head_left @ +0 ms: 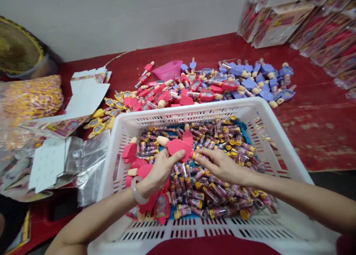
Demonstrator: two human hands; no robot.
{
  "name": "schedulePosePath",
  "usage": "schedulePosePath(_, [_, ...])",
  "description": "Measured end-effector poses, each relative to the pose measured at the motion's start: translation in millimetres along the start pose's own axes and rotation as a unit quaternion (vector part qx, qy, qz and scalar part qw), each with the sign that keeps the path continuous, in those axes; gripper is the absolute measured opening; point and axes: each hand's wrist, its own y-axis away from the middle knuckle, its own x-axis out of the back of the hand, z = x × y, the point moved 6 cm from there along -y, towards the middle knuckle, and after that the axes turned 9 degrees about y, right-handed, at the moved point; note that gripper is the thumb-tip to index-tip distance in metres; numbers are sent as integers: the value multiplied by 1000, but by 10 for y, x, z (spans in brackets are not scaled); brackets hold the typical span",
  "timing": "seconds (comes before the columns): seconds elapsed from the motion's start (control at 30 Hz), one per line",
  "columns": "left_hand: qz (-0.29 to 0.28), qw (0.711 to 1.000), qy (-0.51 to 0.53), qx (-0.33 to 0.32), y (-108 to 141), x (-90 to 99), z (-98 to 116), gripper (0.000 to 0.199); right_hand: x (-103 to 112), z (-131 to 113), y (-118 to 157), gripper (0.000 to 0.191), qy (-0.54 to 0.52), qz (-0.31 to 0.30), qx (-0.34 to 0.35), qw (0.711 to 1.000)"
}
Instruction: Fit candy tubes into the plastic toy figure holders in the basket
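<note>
Inside the rim of the slotted white crate (178, 112), the left hand (160, 171) curls closed around a pink toy (179, 145), a moulded foam-like figure with a clear tube. The right hand (222, 166) reaches across, its fingers closing on the tube's yellow-capped end, just above a loose heap of capped plastic tubes (211, 195). Past the far rim, pink and blue toys (222, 84) crowd the scuffed red desk (314, 136).

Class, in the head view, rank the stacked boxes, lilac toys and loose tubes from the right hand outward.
Right hand:
1. Loose tubes, in the white basket.
2. Lilac toys, on the red table.
3. Stacked boxes, back right.
</note>
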Motion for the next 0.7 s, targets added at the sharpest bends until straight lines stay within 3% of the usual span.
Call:
schedulePosePath(0.03, [-6, 1000, -10, -13, 15, -4, 22, 25, -72, 40, 12, 43, -110, -63, -36, 991])
schedulePosePath(0.1, [-18, 999, -40, -31, 18, 20, 107, 29, -146, 80, 35, 43, -286, -172, -91, 938])
schedulePosePath(0.17, [-35, 996, -71, -27, -26, 91, 219, 35, -74, 112, 19, 44, -346, -222, -110, 905])
schedulePosePath(0.2, [-49, 995, -81, -17, -60, 138, 273, 36, -3, 137, -3, 44, -333, -229, -110, 908])
schedulePosePath(0.37, [-106, 973, -188, 76, -183, 366, 373, 41, 300, 227, -90, 44, -92, -204, -61, 973])
schedulePosePath(0.5, [-186, 936, -270, 127, -121, 288, 217, 43, 322, 179, -109, 34, 72, -131, 34, 988])
schedulePosePath(0.57, [-196, 935, -248, 160, -86, 240, 106, 34, 270, 146, -105, 33, 192, -86, 99, 973])
schedulePosePath(0.7, [-181, 935, -163, 257, -48, 221, -72, 56, 120, 44, -42, 25, 417, 36, 229, 879])
